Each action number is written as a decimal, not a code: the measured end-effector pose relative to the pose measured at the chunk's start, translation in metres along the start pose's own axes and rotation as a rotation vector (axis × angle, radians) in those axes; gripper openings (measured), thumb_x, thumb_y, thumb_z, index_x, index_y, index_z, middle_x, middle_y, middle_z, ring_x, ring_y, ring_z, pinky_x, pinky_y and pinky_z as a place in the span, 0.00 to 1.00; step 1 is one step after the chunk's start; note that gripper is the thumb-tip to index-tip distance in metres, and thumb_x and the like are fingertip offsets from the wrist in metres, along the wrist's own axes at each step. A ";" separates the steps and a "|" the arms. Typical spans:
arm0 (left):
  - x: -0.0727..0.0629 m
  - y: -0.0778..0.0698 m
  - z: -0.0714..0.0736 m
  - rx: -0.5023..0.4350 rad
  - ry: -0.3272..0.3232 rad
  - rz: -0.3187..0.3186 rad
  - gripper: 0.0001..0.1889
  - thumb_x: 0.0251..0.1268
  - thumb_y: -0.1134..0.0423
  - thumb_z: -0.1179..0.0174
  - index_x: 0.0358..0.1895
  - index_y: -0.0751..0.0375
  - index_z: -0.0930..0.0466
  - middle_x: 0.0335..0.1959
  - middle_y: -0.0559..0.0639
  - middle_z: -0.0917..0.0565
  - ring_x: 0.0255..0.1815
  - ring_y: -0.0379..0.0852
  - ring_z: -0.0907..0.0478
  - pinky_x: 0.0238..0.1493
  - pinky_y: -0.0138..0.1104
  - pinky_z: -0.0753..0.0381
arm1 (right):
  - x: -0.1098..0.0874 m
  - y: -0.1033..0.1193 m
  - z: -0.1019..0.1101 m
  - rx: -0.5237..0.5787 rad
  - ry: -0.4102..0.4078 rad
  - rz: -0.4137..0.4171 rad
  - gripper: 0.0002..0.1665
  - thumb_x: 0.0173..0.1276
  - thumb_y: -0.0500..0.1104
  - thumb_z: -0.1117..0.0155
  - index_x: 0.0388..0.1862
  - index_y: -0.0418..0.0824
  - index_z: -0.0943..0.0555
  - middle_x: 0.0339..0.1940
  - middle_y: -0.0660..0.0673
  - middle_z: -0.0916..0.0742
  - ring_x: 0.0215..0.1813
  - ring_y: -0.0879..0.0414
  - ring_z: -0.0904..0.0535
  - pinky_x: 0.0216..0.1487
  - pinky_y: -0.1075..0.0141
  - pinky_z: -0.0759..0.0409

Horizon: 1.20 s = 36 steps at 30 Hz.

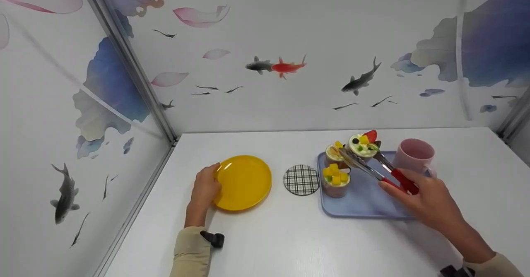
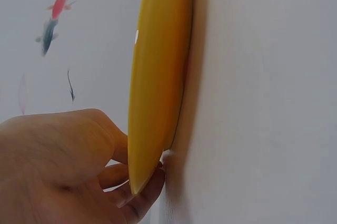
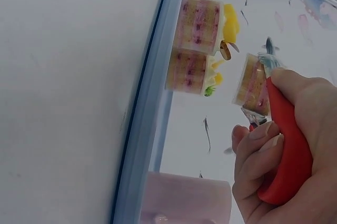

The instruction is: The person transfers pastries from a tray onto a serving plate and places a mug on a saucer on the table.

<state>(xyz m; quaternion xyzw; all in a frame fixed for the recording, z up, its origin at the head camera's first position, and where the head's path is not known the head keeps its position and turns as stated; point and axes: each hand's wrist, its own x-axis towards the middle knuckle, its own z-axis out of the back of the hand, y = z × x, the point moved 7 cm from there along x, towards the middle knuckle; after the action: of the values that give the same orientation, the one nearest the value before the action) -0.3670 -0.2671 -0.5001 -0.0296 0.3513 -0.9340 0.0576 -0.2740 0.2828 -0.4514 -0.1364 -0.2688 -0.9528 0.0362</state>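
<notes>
Altogether three dessert cups (image 1: pixel 336 185), one plate (image 1: pixel 244 182)

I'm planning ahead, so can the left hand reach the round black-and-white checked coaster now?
Probably not directly: the left hand grips the glossy round yellow plate, which lies between it and the coaster.

Plate (image 1: pixel 244 181): on the table's (image 1: pixel 256 248) left side.
Coaster (image 1: pixel 301 180): between plate and tray (image 1: pixel 364 207).
Cups (image 1: pixel 336 187): two at the tray's left end, one behind the other.
Third cup (image 1: pixel 360 145): in the tongs (image 1: pixel 367 169), above the tray.
Mug (image 1: pixel 410 160): at the tray's right end.
</notes>
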 end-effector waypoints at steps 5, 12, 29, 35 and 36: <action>0.001 -0.001 0.000 0.036 -0.009 0.003 0.32 0.73 0.81 0.43 0.79 0.65 0.29 0.76 0.65 0.23 0.81 0.64 0.29 0.85 0.56 0.34 | -0.001 0.006 0.002 0.015 -0.037 0.028 0.36 0.68 0.63 0.22 0.59 0.36 0.14 0.38 0.41 0.10 0.42 0.47 0.21 0.30 0.76 0.24; 0.001 0.000 0.000 0.040 -0.013 -0.001 0.33 0.72 0.81 0.42 0.80 0.65 0.29 0.77 0.65 0.23 0.81 0.64 0.29 0.85 0.56 0.34 | -0.001 0.012 0.001 0.029 -0.026 0.032 0.38 0.68 0.64 0.23 0.62 0.36 0.14 0.42 0.39 0.09 0.44 0.46 0.19 0.31 0.77 0.24; 0.000 -0.001 -0.001 0.008 -0.009 -0.001 0.32 0.73 0.81 0.44 0.80 0.66 0.29 0.77 0.66 0.23 0.80 0.64 0.28 0.85 0.56 0.33 | 0.003 0.033 -0.012 0.080 0.009 0.055 0.38 0.68 0.66 0.23 0.61 0.37 0.12 0.35 0.45 0.10 0.37 0.51 0.22 0.27 0.73 0.23; 0.002 0.000 0.000 0.024 -0.009 -0.004 0.31 0.73 0.81 0.44 0.79 0.66 0.28 0.75 0.66 0.22 0.80 0.64 0.28 0.85 0.56 0.32 | 0.003 0.043 -0.017 0.080 -0.003 0.101 0.37 0.67 0.66 0.23 0.61 0.39 0.11 0.30 0.48 0.11 0.31 0.53 0.25 0.25 0.71 0.27; 0.002 0.000 0.000 0.028 -0.007 -0.003 0.31 0.73 0.81 0.44 0.79 0.66 0.28 0.75 0.66 0.22 0.80 0.64 0.28 0.85 0.56 0.32 | 0.003 0.044 -0.018 0.079 -0.002 0.106 0.37 0.67 0.66 0.23 0.61 0.39 0.11 0.29 0.49 0.12 0.30 0.53 0.25 0.25 0.71 0.28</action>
<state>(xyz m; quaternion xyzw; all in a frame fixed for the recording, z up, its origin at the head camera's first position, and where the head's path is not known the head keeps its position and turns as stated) -0.3690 -0.2673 -0.5003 -0.0325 0.3380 -0.9388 0.0581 -0.2753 0.2361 -0.4429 -0.1499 -0.2985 -0.9381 0.0916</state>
